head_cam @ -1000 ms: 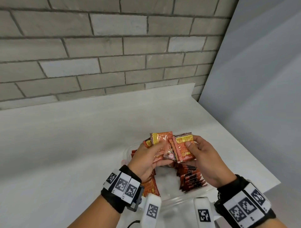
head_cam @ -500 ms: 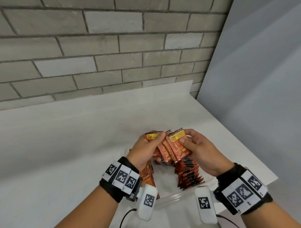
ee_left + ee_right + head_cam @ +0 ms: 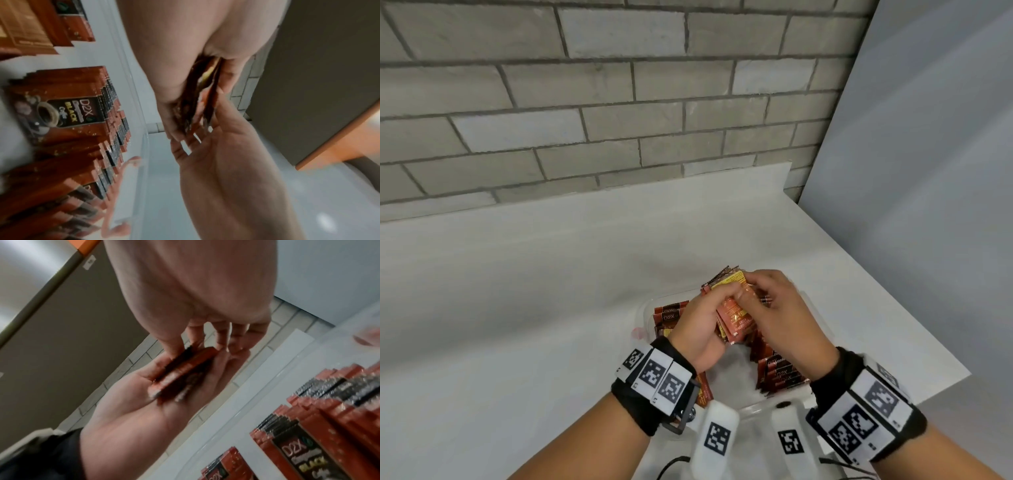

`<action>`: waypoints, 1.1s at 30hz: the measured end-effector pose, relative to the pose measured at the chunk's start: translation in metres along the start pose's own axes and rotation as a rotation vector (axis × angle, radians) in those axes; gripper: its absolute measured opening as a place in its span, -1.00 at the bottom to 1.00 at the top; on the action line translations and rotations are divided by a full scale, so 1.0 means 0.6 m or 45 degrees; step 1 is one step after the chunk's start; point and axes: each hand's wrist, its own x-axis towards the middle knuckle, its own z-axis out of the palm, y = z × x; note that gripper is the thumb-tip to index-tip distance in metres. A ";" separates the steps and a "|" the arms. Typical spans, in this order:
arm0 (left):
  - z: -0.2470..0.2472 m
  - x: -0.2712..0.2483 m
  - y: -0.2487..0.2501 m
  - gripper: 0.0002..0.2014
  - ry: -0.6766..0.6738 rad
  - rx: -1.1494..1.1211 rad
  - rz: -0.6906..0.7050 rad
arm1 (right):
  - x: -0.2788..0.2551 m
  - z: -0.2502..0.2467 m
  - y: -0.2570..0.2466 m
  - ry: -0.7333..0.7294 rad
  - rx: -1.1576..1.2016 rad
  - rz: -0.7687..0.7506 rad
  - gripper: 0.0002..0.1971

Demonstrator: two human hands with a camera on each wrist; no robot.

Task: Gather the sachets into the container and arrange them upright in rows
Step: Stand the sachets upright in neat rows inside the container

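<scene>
Both hands hold one stack of orange-red sachets (image 3: 734, 310) just above a clear plastic container (image 3: 645, 310). My left hand (image 3: 705, 315) grips the stack from the left, thumb on its front face. My right hand (image 3: 760, 299) pinches it from the right and top. In the left wrist view the stack of sachets (image 3: 205, 97) shows edge-on between the fingers. In the right wrist view the stack of sachets (image 3: 180, 374) lies against the left palm. Inside the container, a left row of sachets (image 3: 669, 313) and a right row of sachets (image 3: 779, 371) stand upright, with a bare gap between them.
The container sits near the right front corner of a white table (image 3: 551, 291). A grey brick wall (image 3: 585, 102) runs behind the table. The table's right edge (image 3: 887, 291) drops off close to the container. Black cables (image 3: 671, 462) trail at the bottom.
The fanned sachets have been squeezed together into one compact stack. Both hands have closed in on each other and sunk slightly toward the container.
</scene>
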 end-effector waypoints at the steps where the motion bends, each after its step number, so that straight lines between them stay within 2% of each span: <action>1: -0.003 0.000 0.000 -0.60 0.009 -0.048 -0.022 | -0.001 -0.003 -0.001 0.011 -0.078 -0.013 -0.63; 4: -0.009 0.000 0.003 -0.59 0.014 -0.107 -0.040 | -0.010 -0.020 -0.012 0.016 -0.090 -0.171 -0.40; 6: -0.011 0.002 0.004 -0.66 -0.006 -0.039 -0.048 | -0.016 -0.035 -0.023 -0.170 -0.125 -0.341 -0.16; 8: -0.009 -0.001 0.004 -0.73 -0.035 0.001 -0.082 | -0.018 -0.042 -0.030 -0.437 -0.371 -0.469 0.08; 10: -0.005 -0.004 0.003 -0.78 -0.084 0.006 -0.104 | -0.017 -0.041 -0.031 -0.567 -0.644 -0.557 0.19; 13: 0.001 -0.007 0.004 -0.92 -0.129 0.032 -0.131 | -0.011 -0.034 -0.024 -0.458 -0.734 -0.647 0.11; 17: 0.001 -0.008 0.004 -0.91 -0.124 0.048 -0.128 | -0.010 -0.028 -0.020 -0.371 -0.710 -0.644 0.07; 24: -0.016 -0.011 0.008 -0.83 -0.129 0.041 -0.119 | -0.012 -0.027 -0.018 -0.320 -0.717 -0.522 0.03; 27: -0.023 -0.010 0.009 -0.86 -0.099 0.104 -0.057 | -0.012 -0.033 -0.015 -0.375 -0.516 -0.415 0.00; 33: -0.035 -0.010 0.011 -0.72 -0.125 0.024 -0.095 | -0.006 -0.048 -0.003 -0.112 -0.048 -0.121 -0.48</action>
